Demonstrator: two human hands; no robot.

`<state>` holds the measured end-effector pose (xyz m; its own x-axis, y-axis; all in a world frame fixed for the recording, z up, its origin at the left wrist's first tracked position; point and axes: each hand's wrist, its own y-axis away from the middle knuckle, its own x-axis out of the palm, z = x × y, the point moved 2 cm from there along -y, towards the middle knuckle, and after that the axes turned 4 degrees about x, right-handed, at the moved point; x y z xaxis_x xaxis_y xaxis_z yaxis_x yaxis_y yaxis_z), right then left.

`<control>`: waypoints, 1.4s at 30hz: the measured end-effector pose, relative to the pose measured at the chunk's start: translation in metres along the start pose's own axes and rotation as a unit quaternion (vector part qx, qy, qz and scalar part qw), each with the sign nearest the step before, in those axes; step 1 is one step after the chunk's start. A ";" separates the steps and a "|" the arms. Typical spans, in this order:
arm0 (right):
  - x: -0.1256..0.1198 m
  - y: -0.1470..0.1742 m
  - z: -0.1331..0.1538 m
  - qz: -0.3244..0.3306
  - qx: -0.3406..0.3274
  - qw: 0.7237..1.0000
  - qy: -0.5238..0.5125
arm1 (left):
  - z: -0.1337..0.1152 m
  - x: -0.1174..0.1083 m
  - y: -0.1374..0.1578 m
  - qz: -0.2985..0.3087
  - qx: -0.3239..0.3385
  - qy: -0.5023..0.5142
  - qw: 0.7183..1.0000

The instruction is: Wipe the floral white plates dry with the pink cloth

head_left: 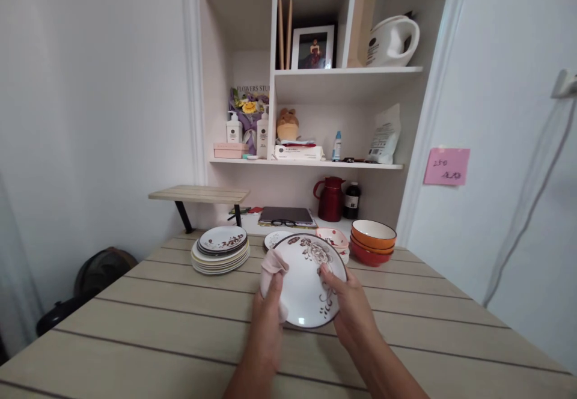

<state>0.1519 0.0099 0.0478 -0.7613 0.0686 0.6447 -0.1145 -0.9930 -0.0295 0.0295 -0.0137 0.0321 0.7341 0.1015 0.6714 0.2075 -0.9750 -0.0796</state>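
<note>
A white plate [300, 285] with brown flowers and a dark rim is held up, tilted toward me, above the table. My right hand [354, 303] grips its right edge, thumb on the face and fingers behind. At the left edge, my left hand [269, 312] is closed on a pale pink cloth [273, 265], pressing it over the rim. Behind the held plate, a smaller white plate [273, 240] is partly hidden. Further left stands a stack of plates [220, 261], the top ones flower-patterned.
Orange and red bowls [373, 244] are stacked at the back right beside small red-patterned dishes [332, 238]. A low wooden riser [198, 194] stands at the back left. Behind the slatted table [180, 333] are a closed laptop [286, 215], a red jug [331, 199] and a dark bottle [351, 201].
</note>
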 end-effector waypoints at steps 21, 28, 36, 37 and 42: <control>0.005 0.004 -0.043 0.048 0.190 0.979 -0.055 | 0.001 -0.036 -0.026 -0.135 0.064 -0.096 0.984; 0.001 0.004 -0.060 -0.022 0.195 0.977 -0.085 | -0.010 -0.042 -0.030 -0.175 0.073 -0.009 0.982; -0.041 -0.009 -0.063 -0.097 0.176 0.977 -0.067 | -0.021 -0.067 -0.043 -0.227 0.172 -0.084 0.955; -0.042 -0.008 -0.063 -0.096 0.174 0.978 -0.063 | -0.020 -0.064 -0.041 -0.195 0.207 -0.138 0.949; -0.039 -0.004 -0.066 -0.065 0.167 0.983 -0.048 | 0.001 -0.040 -0.030 0.088 0.334 -0.448 0.825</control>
<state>0.1405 0.0177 -0.0278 -0.6884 0.2043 0.6960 0.0207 -0.9536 0.3004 -0.0058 0.0114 0.0072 0.9119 0.3671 -0.1836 0.1372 -0.6943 -0.7065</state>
